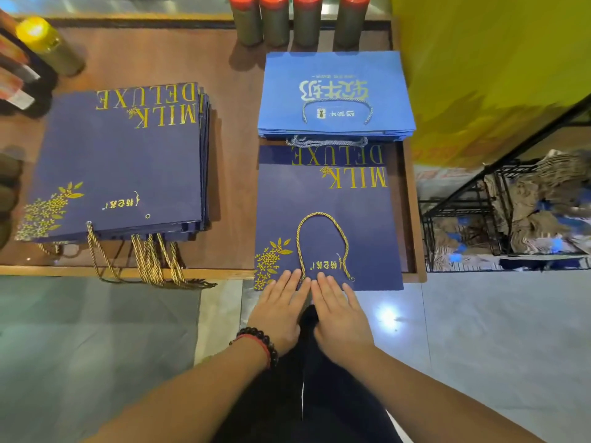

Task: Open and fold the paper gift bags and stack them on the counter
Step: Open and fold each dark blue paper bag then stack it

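Navy gift bag [326, 212] lay flat at counter's [236, 174] near right edge, gold handle [321, 241] on top | I saw left hand [281, 311] and right hand [340, 314] pressing it, fingers straight, gripping nothing | navy stack [118, 161] well left

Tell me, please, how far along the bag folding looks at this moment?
Done: a stack of navy bags lies flat on the counter, with a light blue stack behind the work spot. In hand: the left hand and right hand press flat on the near edge of one navy bag lying alone. Left: moving it onto the stack; how many more bags wait isn't visible.
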